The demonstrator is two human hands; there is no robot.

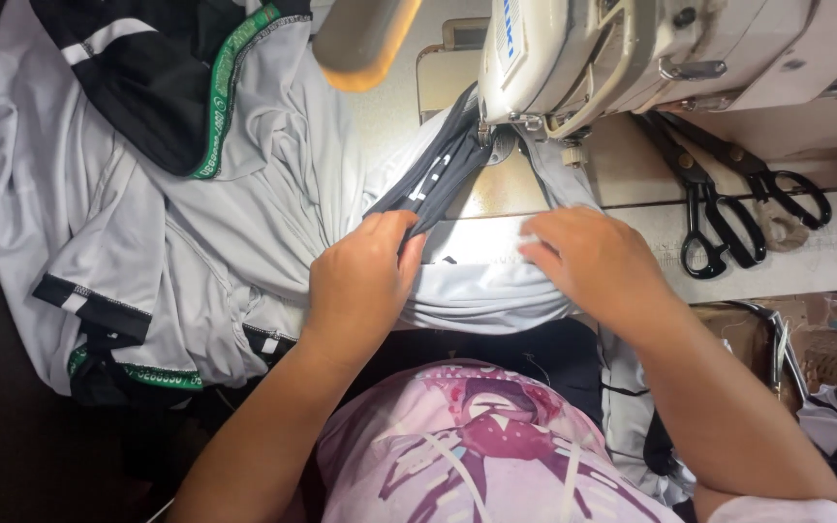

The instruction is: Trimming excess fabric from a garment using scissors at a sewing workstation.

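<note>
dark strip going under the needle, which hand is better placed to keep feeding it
Left, probably. The left hand already pinches the dark strip just short of the sewing machine's foot. The right hand lies flat on the pale grey fabric beside it.

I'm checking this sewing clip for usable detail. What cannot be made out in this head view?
- Needle: hidden behind the cream sewing machine head and the bunched dark grey fabric strip.
- Left hand fingertips: curled around that strip, out of sight.
- Right hand palm: pressed flat on the pale grey garment, covering the seam.
- Black-handled scissors: blade tips hidden under the machine.
- Machine top: cut off by the upper edge.
</note>
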